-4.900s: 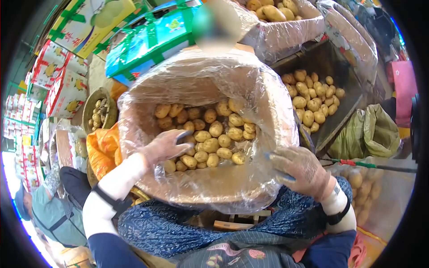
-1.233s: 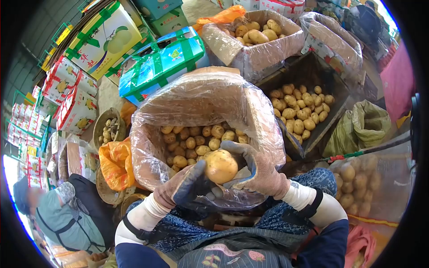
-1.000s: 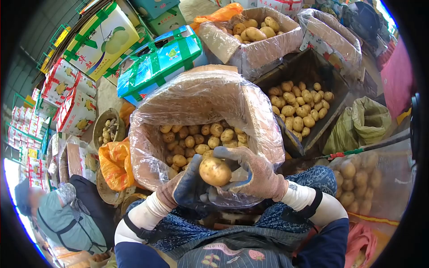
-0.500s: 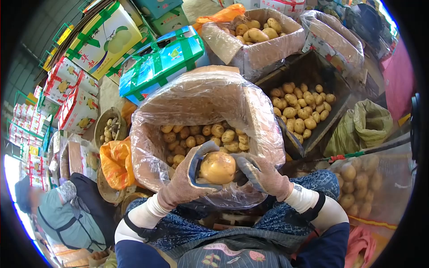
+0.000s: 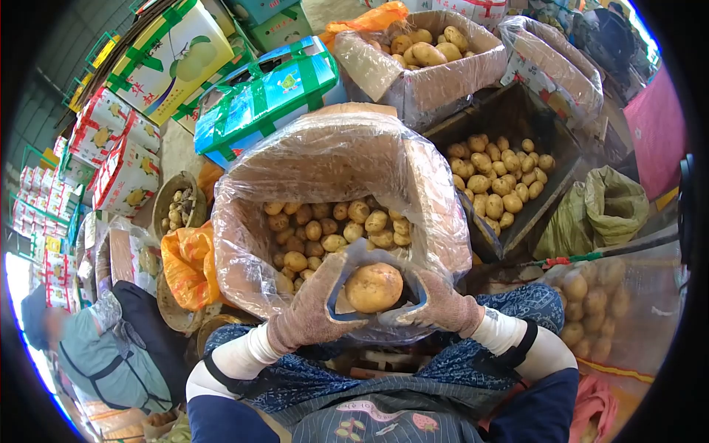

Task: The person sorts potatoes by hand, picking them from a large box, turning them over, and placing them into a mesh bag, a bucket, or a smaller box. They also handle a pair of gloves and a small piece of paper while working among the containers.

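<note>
A large potato is cupped between my two gloved hands, above the near edge of a plastic-lined cardboard box. My left hand curves around its left side, thumb toward me. From the right, my right hand closes on it, with part of the fingers hidden. Both gloves are brownish with grey-blue palms. Many smaller potatoes lie inside the box beyond my hands.
At right, a dark crate holds small potatoes, beside a green woven sack. Behind stands a box of large potatoes. A blue carton and an orange bag are at left, near another person.
The large potato has shifted slightly to the right between my hands and shows a different side. My left hand has moved right with it, and my right hand has turned around it.
</note>
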Demonstrator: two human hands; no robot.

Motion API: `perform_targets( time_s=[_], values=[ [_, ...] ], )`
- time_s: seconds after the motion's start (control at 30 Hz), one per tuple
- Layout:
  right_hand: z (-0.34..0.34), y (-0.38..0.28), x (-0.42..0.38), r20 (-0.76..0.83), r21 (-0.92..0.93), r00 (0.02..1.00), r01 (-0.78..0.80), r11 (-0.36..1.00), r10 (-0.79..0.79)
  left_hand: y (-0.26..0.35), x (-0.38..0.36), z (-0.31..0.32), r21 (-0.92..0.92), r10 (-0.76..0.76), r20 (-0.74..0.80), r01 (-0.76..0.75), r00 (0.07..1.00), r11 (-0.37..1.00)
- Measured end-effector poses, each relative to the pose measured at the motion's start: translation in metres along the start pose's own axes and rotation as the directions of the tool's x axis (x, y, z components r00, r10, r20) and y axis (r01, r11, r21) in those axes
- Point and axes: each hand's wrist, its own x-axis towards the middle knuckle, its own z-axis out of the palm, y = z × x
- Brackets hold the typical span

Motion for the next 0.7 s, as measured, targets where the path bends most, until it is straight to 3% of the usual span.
perform_targets(
  time_s=[0.07, 0.13, 0.17, 0.23, 0.27, 0.3, 0.37, 0.4, 0.43, 0.47, 0.5, 0.57, 0.6, 0.67, 0.7],
  values=[
    [0.001, 0.002, -0.001, -0.054, 0.062, 0.998, 0.04, 0.997, -0.037, 0.0, 0.002, 0.0, 0.043, -0.012, 0.055, 0.01, 0.998, 0.999],
    [-0.002, 0.005, -0.003, -0.036, -0.056, 0.998, 0.049, 0.997, -0.051, -0.005, 0.0, 0.004, 0.089, 0.107, 0.101, -0.116, 0.989, 0.989],
    [-0.004, 0.01, -0.006, -0.036, -0.052, 0.998, 0.042, 0.998, -0.044, -0.006, 0.0, 0.003, 0.084, 0.102, 0.102, -0.111, 0.99, 0.99],
    [-0.012, 0.025, -0.012, -0.074, 0.123, 0.993, -0.078, 0.989, 0.087, -0.008, 0.0, -0.004, 0.12, 0.031, 0.018, -0.033, 0.999, 0.992],
    [-0.015, 0.009, -0.016, -0.133, 0.322, 0.949, -0.231, 0.918, 0.285, -0.021, -0.005, -0.004, -0.063, -0.083, -0.074, 0.078, 0.994, 0.995],
    [-0.024, 0.009, -0.023, -0.208, 0.432, 0.914, -0.234, 0.871, 0.348, -0.039, -0.008, -0.003, -0.241, -0.087, -0.229, 0.031, 0.969, 0.97],
    [-0.042, 0.013, -0.026, -0.463, 0.459, 0.831, -0.073, 0.886, 0.308, -0.065, -0.01, -0.021, -0.229, -0.416, -0.188, 0.372, 0.89, 0.9],
    [-0.053, 0.012, -0.027, -0.566, 0.488, 0.768, 0.018, 0.872, 0.301, -0.083, -0.01, -0.024, -0.233, -0.424, -0.185, 0.38, 0.887, 0.895],
    [-0.064, 0.013, -0.029, -0.659, 0.505, 0.689, 0.11, 0.856, 0.3, -0.105, -0.011, -0.023, -0.203, -0.507, -0.11, 0.48, 0.855, 0.854],
    [-0.075, 0.024, -0.031, -0.705, 0.575, 0.641, 0.267, 0.773, 0.303, -0.125, -0.01, -0.019, -0.166, -0.584, -0.035, 0.572, 0.811, 0.804],
    [-0.086, 0.024, -0.034, -0.701, 0.64, 0.62, 0.327, 0.695, 0.353, -0.144, -0.005, -0.011, -0.17, -0.59, -0.026, 0.578, 0.807, 0.798],
    [-0.081, 0.003, -0.031, -0.77, 0.568, 0.533, 0.32, 0.759, 0.351, -0.177, 0.013, 0.008, 0.427, -0.56, 0.157, 0.455, 0.813, 0.781],
    [-0.076, -0.005, -0.029, -0.771, 0.568, 0.526, 0.316, 0.76, 0.358, -0.191, 0.027, 0.02, 0.421, -0.604, 0.226, 0.483, 0.764, 0.768],
    [-0.064, -0.016, -0.029, -0.703, 0.436, 0.636, 0.032, 0.899, 0.318, -0.215, 0.054, 0.053, 0.413, -0.644, 0.304, 0.512, 0.702, 0.753],
    [-0.059, -0.018, -0.028, -0.706, 0.44, 0.628, 0.028, 0.897, 0.327, -0.228, 0.064, 0.071, 0.465, -0.669, 0.3, 0.509, 0.68, 0.725]
  ],
)
